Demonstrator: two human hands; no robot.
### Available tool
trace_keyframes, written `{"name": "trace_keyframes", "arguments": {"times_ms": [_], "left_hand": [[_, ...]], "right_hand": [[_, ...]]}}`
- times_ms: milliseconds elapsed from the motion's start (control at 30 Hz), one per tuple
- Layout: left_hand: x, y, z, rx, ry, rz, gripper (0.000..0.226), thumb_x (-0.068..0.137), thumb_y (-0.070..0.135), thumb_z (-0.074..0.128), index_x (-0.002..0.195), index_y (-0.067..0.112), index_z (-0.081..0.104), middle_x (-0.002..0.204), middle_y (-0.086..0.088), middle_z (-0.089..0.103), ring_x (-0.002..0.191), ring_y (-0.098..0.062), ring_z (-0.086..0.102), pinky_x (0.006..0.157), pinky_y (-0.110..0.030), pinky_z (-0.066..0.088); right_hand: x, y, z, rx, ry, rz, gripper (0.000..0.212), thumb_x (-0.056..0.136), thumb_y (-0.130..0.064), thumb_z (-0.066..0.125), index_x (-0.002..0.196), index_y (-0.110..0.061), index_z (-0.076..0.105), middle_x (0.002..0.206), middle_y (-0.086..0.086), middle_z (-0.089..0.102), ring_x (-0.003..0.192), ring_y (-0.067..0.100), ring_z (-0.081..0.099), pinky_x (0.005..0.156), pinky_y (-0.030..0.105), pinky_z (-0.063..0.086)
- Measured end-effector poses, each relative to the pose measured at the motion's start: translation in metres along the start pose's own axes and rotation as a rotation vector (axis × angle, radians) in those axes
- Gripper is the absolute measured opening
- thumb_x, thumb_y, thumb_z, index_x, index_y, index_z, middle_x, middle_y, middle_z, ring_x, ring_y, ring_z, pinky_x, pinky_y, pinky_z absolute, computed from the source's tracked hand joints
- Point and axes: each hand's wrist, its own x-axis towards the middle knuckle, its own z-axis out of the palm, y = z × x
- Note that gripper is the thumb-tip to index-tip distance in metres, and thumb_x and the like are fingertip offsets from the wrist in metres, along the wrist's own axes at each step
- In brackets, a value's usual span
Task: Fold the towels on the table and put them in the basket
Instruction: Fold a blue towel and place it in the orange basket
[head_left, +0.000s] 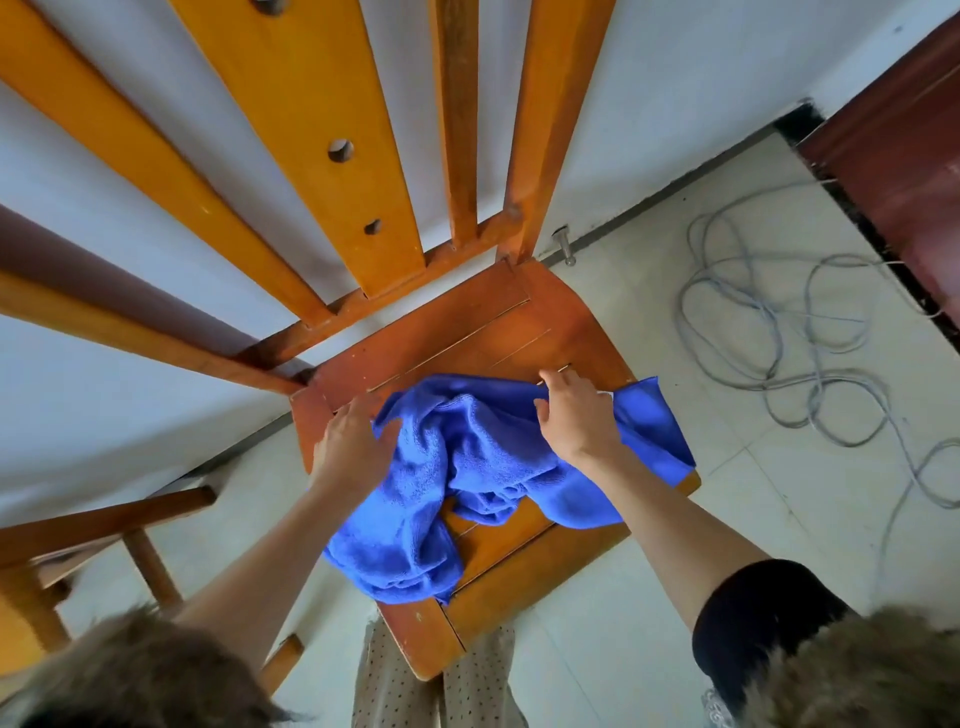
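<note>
Two hands work one crumpled blue towel (457, 467) on a wooden chair seat (467, 332) (no table shows, and no basket). Fingers of the left hand (350, 447) lie fairly straight, pressing the cloth's left edge; the right hand (574, 415) curls over the far right part, apparently pinching a fold, though its fingertips are hidden. A good part of the towel hangs over the seat's near-left edge, so a careless tug could, I judge, drag it to the floor. One chair; one tangled cable (810, 332) beyond.
</note>
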Motion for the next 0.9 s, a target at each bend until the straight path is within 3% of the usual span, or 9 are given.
{"name": "trace_keyframes", "arguments": {"times_ms": [133, 233, 333, 433, 533, 600, 667, 767, 900], "left_hand": [[-0.004, 0.005, 0.001, 0.021, -0.064, -0.01, 0.018, 0.085, 0.01, 0.056, 0.102, 0.006, 0.06, 0.098, -0.012, 0.061, 0.091, -0.03, 0.055, 0.075, -0.03, 0.037], [-0.02, 0.0, -0.001, -0.034, -0.093, 0.083, 0.014, 0.081, 0.003, 0.059, 0.09, 0.013, 0.057, 0.093, -0.004, 0.053, 0.083, -0.022, 0.047, 0.072, -0.024, 0.03], [-0.037, -0.005, -0.008, -0.021, -0.179, 0.147, 0.032, 0.081, 0.005, 0.061, 0.074, 0.03, 0.042, 0.085, 0.006, 0.046, 0.082, -0.02, 0.047, 0.069, -0.021, 0.028], [-0.056, 0.005, -0.021, 0.04, -0.251, 0.183, 0.014, 0.087, 0.02, 0.06, 0.099, 0.021, 0.055, 0.099, 0.006, 0.05, 0.088, -0.016, 0.05, 0.075, -0.021, 0.033], [-0.07, 0.031, -0.04, 0.044, -0.173, 0.252, 0.033, 0.093, 0.021, 0.052, 0.126, 0.017, 0.05, 0.127, -0.003, 0.05, 0.11, -0.022, 0.052, 0.093, -0.03, 0.039], [-0.078, 0.056, -0.057, 0.049, -0.129, 0.363, 0.045, 0.095, 0.016, 0.048, 0.139, 0.019, 0.038, 0.143, -0.006, 0.04, 0.13, -0.025, 0.039, 0.107, -0.035, 0.03], [-0.091, 0.082, -0.074, 0.084, -0.211, 0.473, 0.054, 0.096, 0.013, 0.045, 0.145, 0.025, 0.026, 0.152, 0.0, 0.028, 0.138, -0.021, 0.027, 0.113, -0.036, 0.023], [-0.117, 0.106, -0.101, 0.068, -0.314, 0.509, 0.038, 0.096, 0.017, 0.045, 0.134, 0.021, 0.045, 0.134, 0.0, 0.051, 0.115, -0.014, 0.047, 0.096, -0.022, 0.034], [-0.161, 0.104, -0.144, -0.034, -0.256, 0.429, 0.026, 0.092, 0.025, 0.056, 0.115, 0.011, 0.059, 0.107, -0.005, 0.064, 0.098, -0.024, 0.057, 0.088, -0.034, 0.045]], "right_hand": [[0.004, -0.002, 0.005, -0.076, -0.083, 0.003, 0.023, 0.093, -0.021, 0.049, 0.112, -0.01, 0.056, 0.118, 0.008, 0.056, 0.116, 0.027, 0.048, 0.087, 0.038, 0.039], [-0.005, 0.0, 0.002, 0.04, -0.114, -0.007, 0.011, 0.091, -0.02, 0.05, 0.096, -0.011, 0.054, 0.109, 0.01, 0.058, 0.109, 0.03, 0.051, 0.079, 0.036, 0.039], [-0.023, -0.001, -0.014, 0.222, -0.099, 0.015, 0.009, 0.09, -0.019, 0.053, 0.094, -0.012, 0.05, 0.099, 0.012, 0.063, 0.097, 0.03, 0.058, 0.067, 0.029, 0.034], [-0.051, -0.003, -0.042, 0.29, -0.038, -0.079, 0.007, 0.089, -0.013, 0.057, 0.091, -0.012, 0.05, 0.095, 0.008, 0.062, 0.089, 0.026, 0.059, 0.066, 0.025, 0.034], [-0.08, -0.015, -0.073, 0.339, 0.022, -0.225, 0.008, 0.086, -0.002, 0.057, 0.088, -0.009, 0.054, 0.088, 0.0, 0.054, 0.084, 0.02, 0.055, 0.068, 0.019, 0.034], [-0.098, -0.029, -0.094, 0.335, 0.047, -0.335, 0.012, 0.083, 0.002, 0.055, 0.089, -0.008, 0.057, 0.089, -0.002, 0.053, 0.086, 0.018, 0.054, 0.071, 0.017, 0.034], [-0.117, -0.042, -0.116, 0.351, 0.057, -0.402, 0.015, 0.082, 0.004, 0.054, 0.09, -0.008, 0.059, 0.093, 0.001, 0.055, 0.088, 0.016, 0.053, 0.074, 0.018, 0.036], [-0.147, -0.061, -0.156, 0.401, 0.067, -0.447, 0.017, 0.083, 0.003, 0.054, 0.092, -0.011, 0.057, 0.094, -0.005, 0.051, 0.087, 0.01, 0.05, 0.078, 0.019, 0.041], [-0.18, -0.08, -0.204, 0.43, 0.073, -0.451, 0.024, 0.082, 0.003, 0.053, 0.096, -0.017, 0.055, 0.095, -0.008, 0.053, 0.089, 0.007, 0.051, 0.078, 0.013, 0.041]]}}
